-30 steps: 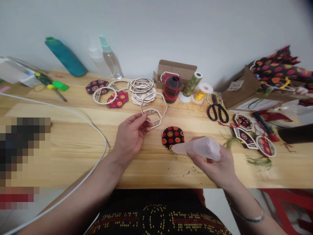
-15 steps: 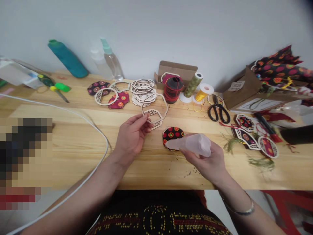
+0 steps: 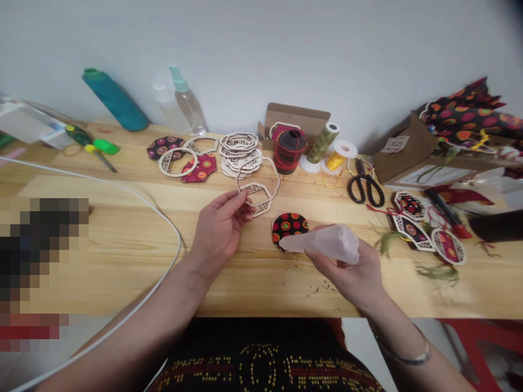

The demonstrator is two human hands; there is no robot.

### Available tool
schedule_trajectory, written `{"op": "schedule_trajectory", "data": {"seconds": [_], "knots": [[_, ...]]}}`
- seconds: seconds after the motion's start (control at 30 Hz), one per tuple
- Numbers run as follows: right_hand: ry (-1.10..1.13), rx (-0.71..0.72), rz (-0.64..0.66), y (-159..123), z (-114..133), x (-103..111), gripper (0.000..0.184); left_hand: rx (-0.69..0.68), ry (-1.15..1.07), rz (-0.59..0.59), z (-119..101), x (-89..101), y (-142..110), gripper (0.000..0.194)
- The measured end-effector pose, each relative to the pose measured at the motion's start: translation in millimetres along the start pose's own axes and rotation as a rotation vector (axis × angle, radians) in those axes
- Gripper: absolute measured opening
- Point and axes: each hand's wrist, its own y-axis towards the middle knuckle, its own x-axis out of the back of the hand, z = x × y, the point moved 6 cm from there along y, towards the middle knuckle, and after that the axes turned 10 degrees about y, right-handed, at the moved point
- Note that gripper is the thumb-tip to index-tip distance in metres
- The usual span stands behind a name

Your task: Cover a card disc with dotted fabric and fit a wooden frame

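Note:
Between the thumb and fingers of my left hand [image 3: 223, 228] is a thin wooden frame [image 3: 278, 182] with a wavy outline, held upright above the table. Behind it lies a lattice-patterned wooden frame [image 3: 263, 209]. My right hand [image 3: 355, 275] is wrapped round a translucent squeeze bottle [image 3: 333, 243], tipped on its side with its long nozzle pointing left. The nozzle tip is over the lower left edge of a black fabric-covered piece [image 3: 292, 222] with red and orange dots; whether it touches cannot be made out. That piece lies flat on the table.
Stacked wooden frames [image 3: 239, 147] lie near the wall, beside thread spools [image 3: 322, 142] and black scissors [image 3: 363, 188]. Finished-looking ornaments [image 3: 412, 231] and a cardboard box [image 3: 402, 147] of fabric stand right. A white cable [image 3: 174, 223] crosses the left, with spray bottles [image 3: 188, 106] behind.
My right hand has moved slightly right with the squeeze bottle, and the nozzle tip has slid a little to the right along the fabric piece's edge. My left hand holds still.

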Motion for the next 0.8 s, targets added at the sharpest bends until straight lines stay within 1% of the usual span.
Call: {"op": "schedule_trajectory", "data": {"seconds": [0.17,0.3,0.8], "knots": [[0.023,-0.037,0.002,-1,-2,0,0.010,0.002,0.004,0.005,0,-0.6,0,0.003],[0.009,-0.044,0.005,-3,-1,3,0.011,0.000,0.011,0.009,0,-0.2,0,0.004],[-0.040,0.006,-0.015,-11,-1,18,0.009,-0.010,0.030,0.000,0,0.4,1,0.006]]}}
